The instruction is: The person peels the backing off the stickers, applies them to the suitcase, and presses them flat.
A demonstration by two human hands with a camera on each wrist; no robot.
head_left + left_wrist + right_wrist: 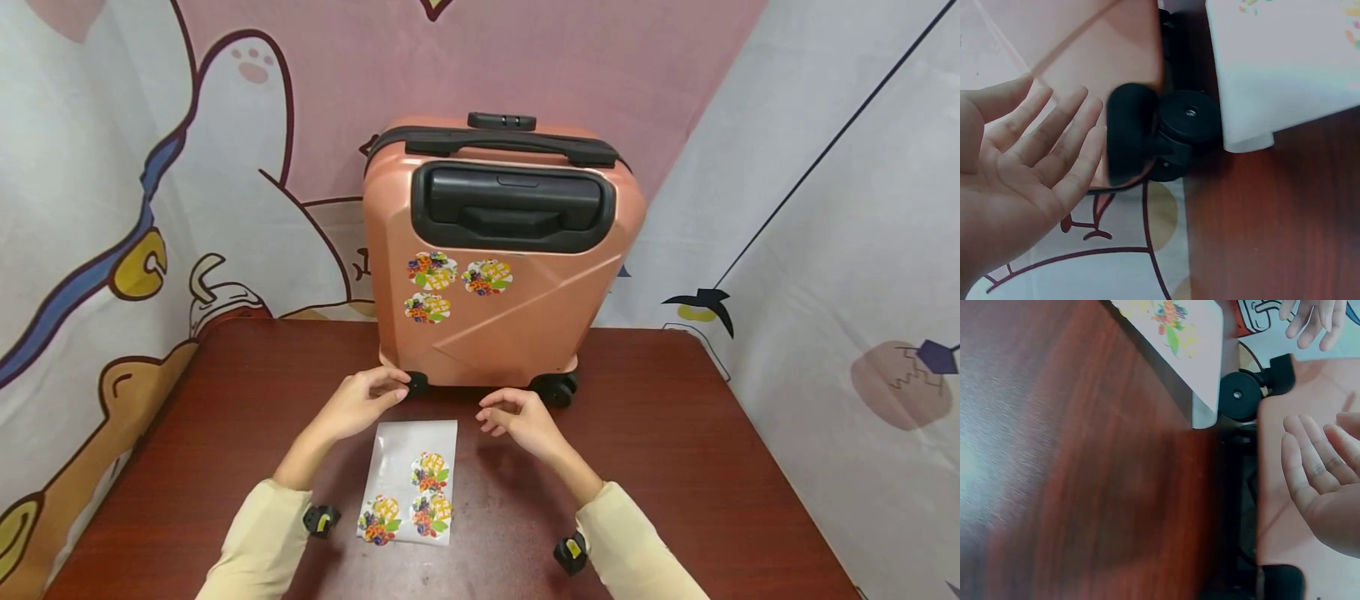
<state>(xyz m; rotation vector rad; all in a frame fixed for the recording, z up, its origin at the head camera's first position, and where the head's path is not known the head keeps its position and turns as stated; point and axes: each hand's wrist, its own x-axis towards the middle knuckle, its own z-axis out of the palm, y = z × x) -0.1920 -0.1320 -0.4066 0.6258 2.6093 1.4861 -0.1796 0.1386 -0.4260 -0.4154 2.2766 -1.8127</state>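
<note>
A salmon-pink suitcase (517, 329) stands upright on the table, with three round fruit-print stickers on its front, one of them a lone lower sticker (427, 308). In front of it lies a white sticker sheet (393, 458) bearing three more fruit stickers, including one at the lower left (380, 520). My left hand (363, 406) hovers between the sheet and the suitcase's left wheel, fingers loosely bent and holding nothing; the left wrist view shows its palm. My right hand (522, 421) is to the right of the sheet, fingers relaxed and nothing in them, near the right wheel (555, 389).
The brown wooden table (667, 467) extends to both sides. Printed cloth (615, 75) hangs behind and beside it. The suitcase has a black recessed handle (517, 204) at the top of its front. A wrist camera (321, 522) sits by the left sleeve.
</note>
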